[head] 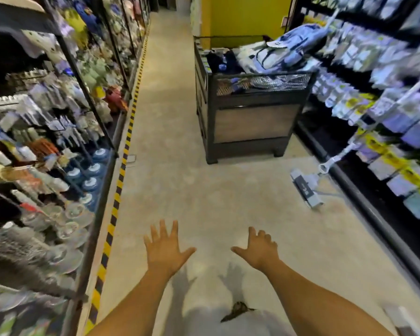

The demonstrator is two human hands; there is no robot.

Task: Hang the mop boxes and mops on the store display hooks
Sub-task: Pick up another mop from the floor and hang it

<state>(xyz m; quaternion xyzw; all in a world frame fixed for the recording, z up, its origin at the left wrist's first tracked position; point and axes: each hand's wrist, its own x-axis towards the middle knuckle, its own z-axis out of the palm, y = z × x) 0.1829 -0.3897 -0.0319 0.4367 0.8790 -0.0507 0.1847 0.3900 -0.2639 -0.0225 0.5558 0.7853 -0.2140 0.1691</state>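
We look down a shop aisle with a dark bin (252, 122) standing in its middle, a little to the right. Backpacks (286, 49) are heaped in the top of the bin. Behind it rises a yellow wall (243, 18). Left of the bin, across the bare floor (180, 166), runs a strip of yellow-and-black tape (121, 170) along the foot of the left shelves (46, 141), which are crowded with blurred goods. Right of the bin stand the right shelves (386, 105), hung with blurred pale packs; we cannot tell what they hold.

The mop (306, 187) is on our side of the bin and to its right, close to the base of the right shelves. Its flat head lies on the floor, with its long side running away from us and slightly leftward toward the bin's near right corner. The pale handle climbs from the head up and to the right, leaning in against the right shelves, so the mop's long axis slants across the packs hanging there. Only open floor lies between the mop and our hands.

Both hands hover over the floor, well on our side of the bin and apart from the mop. The left hand (164, 248) is palm down, its fingers spread wide, holding nothing. The right hand (258, 251) has its thumb stuck out to the left and its fingers loosely bent, holding nothing.
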